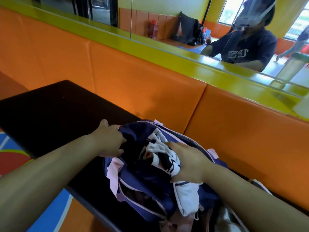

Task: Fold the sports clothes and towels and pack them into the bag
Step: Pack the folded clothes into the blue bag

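On the near end of a dark table (pixel 55 111), a navy sports bag (pixel 147 185) with pale lilac trim is lying with its main opening gaping upward and a side pocket unzipped toward the camera. A bunched white-and-black garment (pixel 160 153) is sitting in the mouth of the bag, partly inside it, and a white part of it is hanging out over the bag's near side below the wrist. The right hand (pixel 187 163) is gripping this garment from above, with its fingers curled round the bundle. The left hand (pixel 110 141) is holding the bag's left rim, its fingers curled into the navy fabric and its thumb sticking out to the side. Both bare forearms are reaching in from the lower corners.

Behind the table, an orange padded wall (pixel 150 84) is running across the view, and a yellow-green ledge (pixel 150 46) is topping it. Above the ledge, a mirror (pixel 167 22) is reflecting a person (pixel 242 47) in a dark T-shirt leaning forward. At lower left, a floor mat (pixel 15 148) in blue, red and orange is showing beside the table.
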